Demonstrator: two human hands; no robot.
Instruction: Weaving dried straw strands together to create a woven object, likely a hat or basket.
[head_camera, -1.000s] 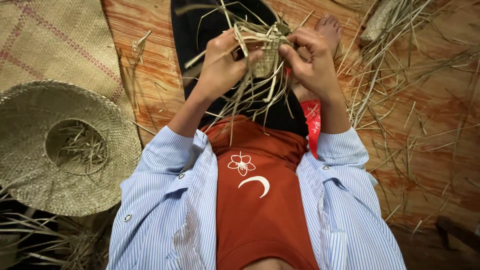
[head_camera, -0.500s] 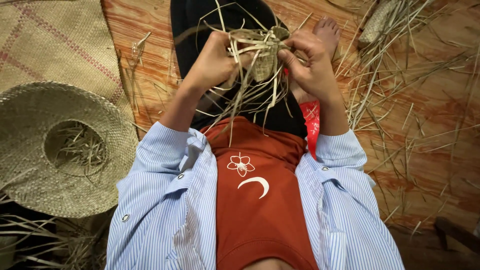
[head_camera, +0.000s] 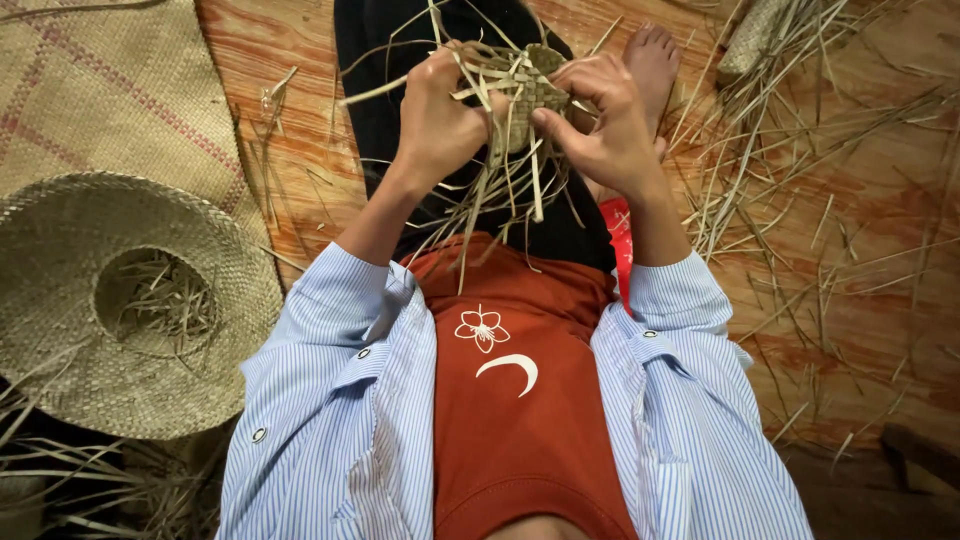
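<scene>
My left hand (head_camera: 440, 120) and my right hand (head_camera: 600, 130) both grip a small woven straw piece (head_camera: 522, 98) held above my lap. Loose pale strips hang from it and stick out between my fingers. The left hand clasps its left side, with the thumb over the weave. On the other side, my right hand's fingers pinch the edge and the thumb presses a strip. Below them lie my black trousers, a red shirt and blue striped sleeves. A bare foot (head_camera: 652, 60) shows past the right hand.
A woven straw hat (head_camera: 70, 300) lies upside down on the left with scraps in its crown. Behind it is a woven mat (head_camera: 100, 90). Loose straw (head_camera: 800, 180) is scattered over the orange wooden floor on the right.
Both hands have shifted slightly on the woven piece, the left thumb moving over the weave. The piece stays above my lap.
</scene>
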